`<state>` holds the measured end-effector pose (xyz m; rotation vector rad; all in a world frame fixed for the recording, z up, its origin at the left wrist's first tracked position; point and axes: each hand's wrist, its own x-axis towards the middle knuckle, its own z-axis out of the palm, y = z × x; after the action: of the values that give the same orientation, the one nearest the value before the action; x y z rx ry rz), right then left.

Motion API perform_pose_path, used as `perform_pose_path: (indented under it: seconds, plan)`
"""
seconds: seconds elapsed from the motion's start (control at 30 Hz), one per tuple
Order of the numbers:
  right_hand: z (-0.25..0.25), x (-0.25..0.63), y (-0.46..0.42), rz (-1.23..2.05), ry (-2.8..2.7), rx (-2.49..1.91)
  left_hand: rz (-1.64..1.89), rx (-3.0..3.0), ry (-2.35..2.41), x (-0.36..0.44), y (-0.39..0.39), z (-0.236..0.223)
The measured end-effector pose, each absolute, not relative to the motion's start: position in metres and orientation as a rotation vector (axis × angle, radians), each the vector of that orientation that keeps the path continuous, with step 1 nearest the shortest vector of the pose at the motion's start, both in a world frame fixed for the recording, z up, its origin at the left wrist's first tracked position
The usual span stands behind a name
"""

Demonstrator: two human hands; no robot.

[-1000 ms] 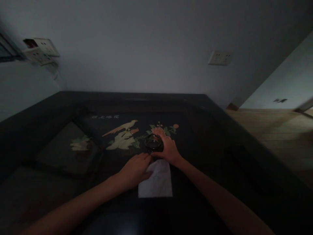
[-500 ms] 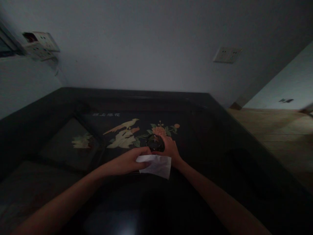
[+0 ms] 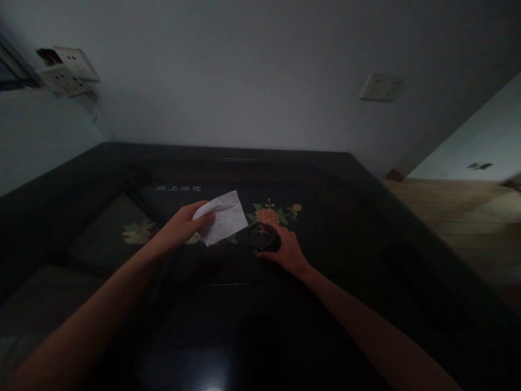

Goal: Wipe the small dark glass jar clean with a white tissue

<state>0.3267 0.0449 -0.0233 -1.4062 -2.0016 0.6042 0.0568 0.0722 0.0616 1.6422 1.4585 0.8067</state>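
Observation:
A white sheet of tissue paper (image 3: 226, 217) is pinched between the thumb and fingers of my left hand (image 3: 188, 221), held to the left of a small glass. That dark, see-through glass (image 3: 260, 239) stands on the glossy black tabletop (image 3: 252, 320). My right hand (image 3: 288, 250) curls round its right side, thumb in front and fingers behind. Part of the tabletop's bird picture is hidden behind the tissue and my left hand. Just beyond the glass lies a printed peony (image 3: 267, 215).
Behind the table rises a pale wall with a double socket (image 3: 383, 88) on the right. More sockets (image 3: 67, 80) stick out at the left corner. A wooden floor (image 3: 456, 212) shows past the table's right edge. The room is dim.
My left hand has moved left and away from me with the tissue, off the glass. My right hand stays on the glass, which has hardly moved.

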Motion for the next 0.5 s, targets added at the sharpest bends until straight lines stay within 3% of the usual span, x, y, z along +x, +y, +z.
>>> perform_pose_path:
  seconds: [0.23, 0.5]
  plan:
    - [-0.026, 0.330, 0.044, 0.801, -1.761, -1.076, 0.749, 1.996, 1.518, 0.063, 0.075, 0.045]
    - [-0.007, 0.323, 0.024, 0.919, -1.693, -0.835, 0.809, 2.095, 1.426, 0.080, 0.047, 0.067]
